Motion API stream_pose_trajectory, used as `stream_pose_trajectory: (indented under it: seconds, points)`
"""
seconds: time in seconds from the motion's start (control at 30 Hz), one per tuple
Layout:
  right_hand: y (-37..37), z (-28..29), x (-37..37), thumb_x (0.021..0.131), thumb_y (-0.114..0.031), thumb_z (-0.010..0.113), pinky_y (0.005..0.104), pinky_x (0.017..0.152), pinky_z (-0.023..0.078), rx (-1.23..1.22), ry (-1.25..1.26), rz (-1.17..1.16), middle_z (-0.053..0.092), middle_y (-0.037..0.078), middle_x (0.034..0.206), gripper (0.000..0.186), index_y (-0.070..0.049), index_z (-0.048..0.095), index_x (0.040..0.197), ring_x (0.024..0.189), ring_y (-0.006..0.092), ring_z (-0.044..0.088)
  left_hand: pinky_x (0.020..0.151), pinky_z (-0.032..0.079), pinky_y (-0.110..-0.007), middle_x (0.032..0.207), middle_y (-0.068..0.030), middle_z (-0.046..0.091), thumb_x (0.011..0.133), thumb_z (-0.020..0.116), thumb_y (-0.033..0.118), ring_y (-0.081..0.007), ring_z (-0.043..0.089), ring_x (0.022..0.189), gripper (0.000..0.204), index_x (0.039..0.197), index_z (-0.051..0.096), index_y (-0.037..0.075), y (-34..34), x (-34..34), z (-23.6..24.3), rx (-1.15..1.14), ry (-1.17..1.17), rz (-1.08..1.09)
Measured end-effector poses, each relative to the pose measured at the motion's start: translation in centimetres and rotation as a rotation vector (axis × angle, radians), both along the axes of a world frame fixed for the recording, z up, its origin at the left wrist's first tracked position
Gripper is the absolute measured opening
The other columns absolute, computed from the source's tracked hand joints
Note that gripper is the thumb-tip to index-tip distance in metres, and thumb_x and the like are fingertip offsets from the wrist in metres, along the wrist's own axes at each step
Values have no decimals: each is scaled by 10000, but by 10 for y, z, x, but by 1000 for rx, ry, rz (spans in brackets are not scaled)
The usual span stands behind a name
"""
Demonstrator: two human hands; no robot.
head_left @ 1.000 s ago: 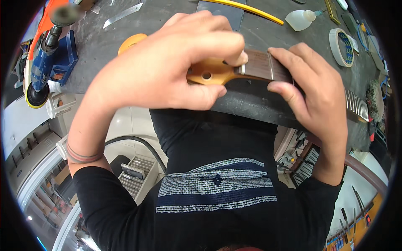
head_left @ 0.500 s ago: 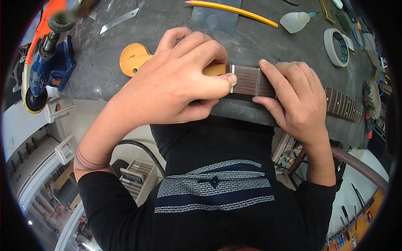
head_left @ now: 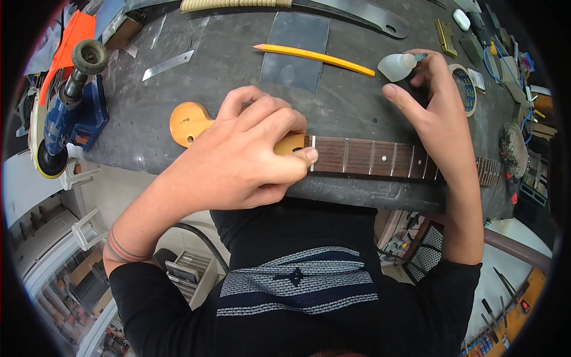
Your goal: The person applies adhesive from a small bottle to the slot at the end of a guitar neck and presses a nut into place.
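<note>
A guitar neck (head_left: pixel 360 156) with a dark fretboard and a yellow wooden headstock (head_left: pixel 189 122) lies along the near edge of the workbench. My left hand (head_left: pixel 253 146) is closed around it where headstock meets fretboard, its thumb against the white nut (head_left: pixel 313 162). Over the bench to the right, my right hand (head_left: pixel 437 95) has thumb and fingers apart and holds nothing. Its fingertips are close to the small translucent squeeze bottle (head_left: pixel 395 68) with a teal tip; whether they touch is unclear. The right wrist and forearm cover part of the fretboard.
A yellow pencil (head_left: pixel 321 58) lies across a dark flat sheet (head_left: pixel 293 74). A loose blade (head_left: pixel 168 65) lies at left, beside a blue power tool (head_left: pixel 59 122). A tape roll (head_left: pixel 467 89) is behind my right hand; a long metal tool (head_left: pixel 363 15) lies at the far edge.
My right hand has let go of the fretboard and moved away across the bench to the squeeze bottle. My left hand still grips the neck. The view has shifted, revealing more of the far bench.
</note>
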State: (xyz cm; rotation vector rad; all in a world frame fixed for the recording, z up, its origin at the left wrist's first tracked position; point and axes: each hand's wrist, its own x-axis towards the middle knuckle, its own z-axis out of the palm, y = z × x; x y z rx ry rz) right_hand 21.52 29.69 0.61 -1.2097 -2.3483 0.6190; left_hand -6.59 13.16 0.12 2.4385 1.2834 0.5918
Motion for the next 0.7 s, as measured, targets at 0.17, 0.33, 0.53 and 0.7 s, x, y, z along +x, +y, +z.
stream_pose_trajectory:
  seconds: [0.17, 0.33, 0.53, 0.7]
  points:
    - [8, -1, -9, 932, -228, 868, 363, 916, 532, -157, -6, -8, 688, 90, 1076, 433, -28, 637, 1239, 988, 210, 629, 1055, 462, -577, 1218, -93, 685, 771, 897, 164, -353, 663, 1150, 387, 1110, 713, 185, 0, 1, 0, -15, -5, 8]
    - [3, 4, -3, 974, -96, 796, 344, 981, 528, -191, 342, 196, 734, 84, 1143, 271, -11, 635, 1175, 1055, 164, 663, 1056, 470, -586, 1210, -87, 690, 786, 888, 165, -350, 668, 1144, 354, 1091, 710, 190, -1, 1, -1, -7, -9, 23]
    - [-14, 15, 12, 1004, -120, 759, 313, 1001, 499, -603, 409, 274, 706, 69, 1164, 305, -7, 634, 1258, 1097, 143, 641, 1094, 475, -610, 1206, -84, 694, 789, 902, 203, -349, 675, 1163, 344, 1072, 707, 193, -2, 3, -2, 4, -21, 28]
    - [-14, 15, 10, 1018, -198, 752, 308, 978, 491, -681, 328, 228, 663, 45, 1141, 390, 9, 638, 1327, 1077, 133, 613, 1122, 459, -647, 1249, -73, 683, 813, 928, 245, -349, 665, 1267, 319, 1028, 701, 183, -7, 9, -3, 22, -67, 96]
